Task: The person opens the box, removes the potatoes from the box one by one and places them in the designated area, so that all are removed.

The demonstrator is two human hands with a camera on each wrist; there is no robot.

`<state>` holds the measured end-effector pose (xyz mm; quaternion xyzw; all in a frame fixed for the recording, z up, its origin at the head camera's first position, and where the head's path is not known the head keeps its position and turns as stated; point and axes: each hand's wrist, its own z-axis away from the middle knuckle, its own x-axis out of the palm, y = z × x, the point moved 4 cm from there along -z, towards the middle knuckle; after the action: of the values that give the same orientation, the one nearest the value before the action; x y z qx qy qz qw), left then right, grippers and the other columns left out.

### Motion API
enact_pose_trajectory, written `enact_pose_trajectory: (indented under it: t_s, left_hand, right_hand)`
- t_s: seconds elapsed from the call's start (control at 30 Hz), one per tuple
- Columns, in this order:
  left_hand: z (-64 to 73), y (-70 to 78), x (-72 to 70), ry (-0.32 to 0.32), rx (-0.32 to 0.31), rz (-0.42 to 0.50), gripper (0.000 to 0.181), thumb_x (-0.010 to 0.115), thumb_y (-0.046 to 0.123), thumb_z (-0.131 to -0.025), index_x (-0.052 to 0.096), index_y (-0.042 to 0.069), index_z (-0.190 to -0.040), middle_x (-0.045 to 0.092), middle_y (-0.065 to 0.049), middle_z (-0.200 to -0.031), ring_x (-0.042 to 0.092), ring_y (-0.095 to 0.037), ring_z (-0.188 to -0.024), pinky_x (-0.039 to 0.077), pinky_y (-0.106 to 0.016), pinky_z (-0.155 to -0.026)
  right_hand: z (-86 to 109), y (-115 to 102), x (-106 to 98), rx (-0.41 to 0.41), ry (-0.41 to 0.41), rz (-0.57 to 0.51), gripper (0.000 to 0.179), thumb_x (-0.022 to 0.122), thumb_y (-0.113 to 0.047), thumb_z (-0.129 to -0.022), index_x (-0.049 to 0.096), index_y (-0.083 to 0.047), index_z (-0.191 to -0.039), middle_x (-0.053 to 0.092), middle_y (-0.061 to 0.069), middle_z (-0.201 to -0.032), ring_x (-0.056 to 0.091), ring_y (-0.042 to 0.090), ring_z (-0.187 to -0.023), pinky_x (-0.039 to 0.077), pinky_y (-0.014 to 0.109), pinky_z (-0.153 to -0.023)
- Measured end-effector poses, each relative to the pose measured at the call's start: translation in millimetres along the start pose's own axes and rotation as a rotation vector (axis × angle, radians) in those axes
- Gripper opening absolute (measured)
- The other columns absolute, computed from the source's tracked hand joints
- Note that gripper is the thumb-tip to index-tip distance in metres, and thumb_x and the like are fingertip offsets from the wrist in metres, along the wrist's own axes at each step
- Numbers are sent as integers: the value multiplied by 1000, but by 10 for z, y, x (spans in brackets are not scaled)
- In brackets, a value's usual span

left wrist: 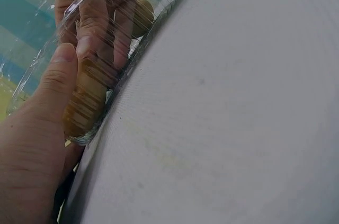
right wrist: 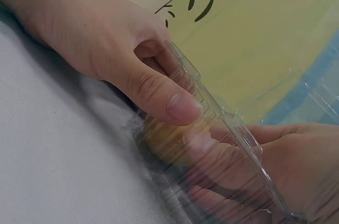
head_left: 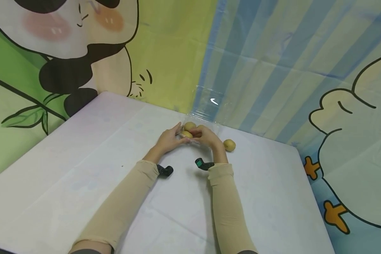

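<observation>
In the head view a clear plastic clamshell box point(head_left: 220, 127) stands at the far side of the table with its lid point(head_left: 209, 100) raised. My left hand point(head_left: 170, 139) grips the box's left end, its thumb point(right wrist: 183, 108) over the rim. Inside the box, my right hand point(head_left: 207, 137) has its thumb and fingers around a yellow-brown potato point(head_left: 186, 134); the box wall partly blurs this grip in the wrist views. Another potato point(head_left: 189, 126) lies just behind, and one more point(head_left: 201, 126) is partly hidden by the right hand.
A loose potato point(head_left: 229, 145) lies on the white tabletop point(head_left: 273, 190), right of the box and close to the right wrist. Behind the table hangs a printed cartoon curtain point(head_left: 174, 53), near the raised lid. Each wrist wears a small black camera point(head_left: 204, 164).
</observation>
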<state>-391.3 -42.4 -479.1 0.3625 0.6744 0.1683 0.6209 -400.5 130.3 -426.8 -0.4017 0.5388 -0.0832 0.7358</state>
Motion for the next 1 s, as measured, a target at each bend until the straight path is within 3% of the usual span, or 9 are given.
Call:
enact_pose_trajectory:
  t_s: [0.3,0.47,0.67,0.87,1.0]
  left_hand:
    - [11,6,-5,1,-7,-13,110,56,78,-71,21,12,-152,47,-5,-145,46,-34,-131,38,-46,-109]
    - [17,16,-27,7,-17,-4,115,54,82,-67,21,13,-152,47,-9,-145,47,-36,-130,39,-48,-108]
    - [18,25,-24,-2,-15,-15,115,53,83,-67,21,13,-152,44,-8,-146,47,-37,-129,40,-48,-107]
    - [25,26,-30,5,-14,-24,112,57,80,-68,23,14,-152,45,-8,-146,47,-36,-129,39,-48,-108]
    - [25,23,-25,0,-7,-30,111,56,79,-69,23,14,-152,43,-7,-147,47,-36,-130,39,-48,-108]
  right_hand:
    - [-57,0,24,-98,-86,19,43,65,-9,-89,57,-5,-131,61,12,-129,57,25,-119,44,39,-105]
    - [-76,7,31,-73,-104,-28,52,67,-9,-88,51,-12,-138,56,9,-136,59,23,-119,38,42,-110]
    - [-60,10,31,-53,-91,55,51,68,-16,-88,53,-16,-136,59,4,-132,57,23,-121,22,56,-115]
    - [-30,15,27,4,-62,142,54,69,-33,-86,52,-29,-137,50,-1,-135,41,23,-130,24,59,-110]
    - [-19,11,27,14,-61,150,55,68,-36,-86,50,-31,-138,48,-2,-139,36,22,-133,21,59,-111]
